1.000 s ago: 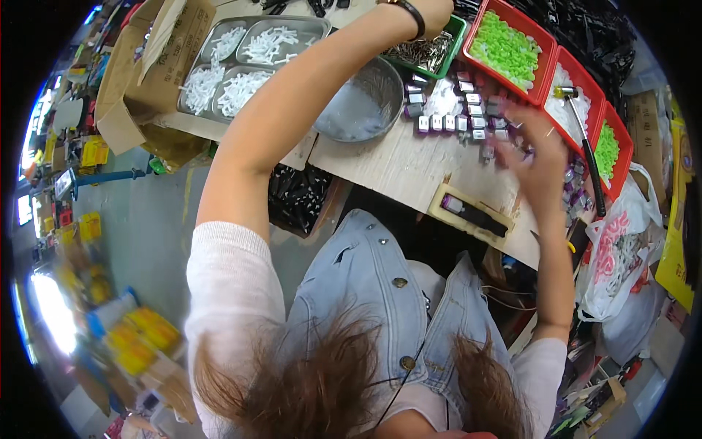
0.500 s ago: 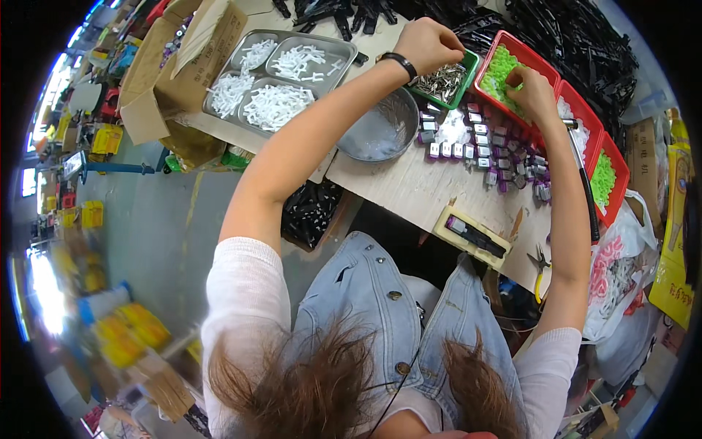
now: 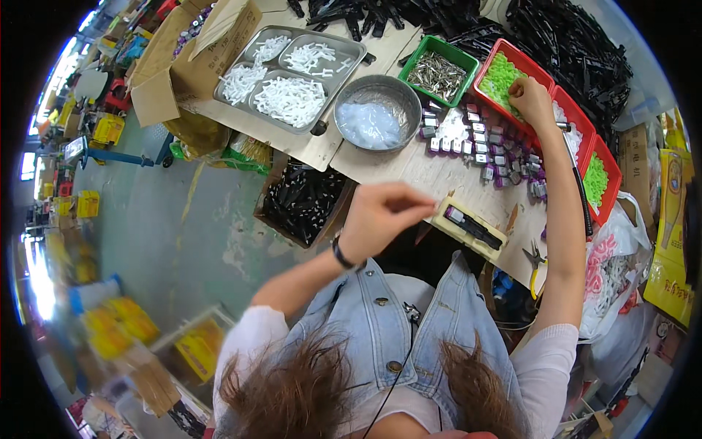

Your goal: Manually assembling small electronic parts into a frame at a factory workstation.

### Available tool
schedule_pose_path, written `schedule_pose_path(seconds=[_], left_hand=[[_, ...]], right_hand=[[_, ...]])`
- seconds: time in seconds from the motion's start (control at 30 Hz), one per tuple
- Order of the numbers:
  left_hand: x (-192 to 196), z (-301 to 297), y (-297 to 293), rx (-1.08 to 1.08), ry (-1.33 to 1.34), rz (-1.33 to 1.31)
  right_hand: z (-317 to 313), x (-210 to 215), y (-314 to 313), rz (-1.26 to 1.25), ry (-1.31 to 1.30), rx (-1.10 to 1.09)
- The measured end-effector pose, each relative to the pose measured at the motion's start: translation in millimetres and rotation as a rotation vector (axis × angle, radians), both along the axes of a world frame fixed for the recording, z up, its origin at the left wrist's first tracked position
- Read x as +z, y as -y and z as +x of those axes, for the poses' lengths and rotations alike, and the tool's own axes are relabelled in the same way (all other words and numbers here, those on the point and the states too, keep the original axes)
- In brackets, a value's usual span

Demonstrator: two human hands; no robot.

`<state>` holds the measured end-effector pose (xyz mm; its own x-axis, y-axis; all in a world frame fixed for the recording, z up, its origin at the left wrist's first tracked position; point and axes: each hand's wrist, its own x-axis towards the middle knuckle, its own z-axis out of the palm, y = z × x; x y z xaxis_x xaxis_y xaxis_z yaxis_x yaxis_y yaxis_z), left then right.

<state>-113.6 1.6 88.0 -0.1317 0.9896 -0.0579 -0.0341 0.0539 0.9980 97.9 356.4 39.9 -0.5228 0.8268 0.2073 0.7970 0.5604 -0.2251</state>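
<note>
My left hand (image 3: pixel 384 219) is pinched closed just left of a cream fixture (image 3: pixel 447 227); whatever its fingertips hold is too small and blurred to name. In that fixture lies a black part with a purple and grey end (image 3: pixel 479 233). My right hand (image 3: pixel 532 101) reaches into a red bin (image 3: pixel 542 72) of small bright green pieces (image 3: pixel 499 73). Its fingers are closed together among them, and what they hold is hidden. Beside this bin stands a green tray (image 3: pixel 411 72) of small metal pins (image 3: pixel 436 75). Several purple and grey blocks (image 3: pixel 479 146) stand in rows on the table.
A round metal bowl (image 3: pixel 378 82) and a divided metal tray (image 3: pixel 311 121) of white pieces are at the left. Pliers (image 3: pixel 536 263) lie near the front edge. Black parts (image 3: pixel 563 44) are heaped at the back. Below the table is a box of black parts (image 3: pixel 303 201).
My left hand has come from the green tray of pins back to the left side of the cream fixture. The right hand stays at the green pieces, its fingers lower among them.
</note>
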Motion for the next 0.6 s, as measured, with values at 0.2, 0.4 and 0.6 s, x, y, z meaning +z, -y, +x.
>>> schedule_pose_path(seconds=[0.2,0.4,0.6], left_hand=[[-32,4,43,0.091,0.318,-0.147],[-33,-4,34,0.041,0.365,-0.135],[-22,4,24,-0.005,0.346,-0.106]], right_hand=[[-5,13,1,-0.046,0.187,0.016],[5,20,2,-0.092,0.057,0.025],[-20,26,4,-0.059,0.229,0.007]])
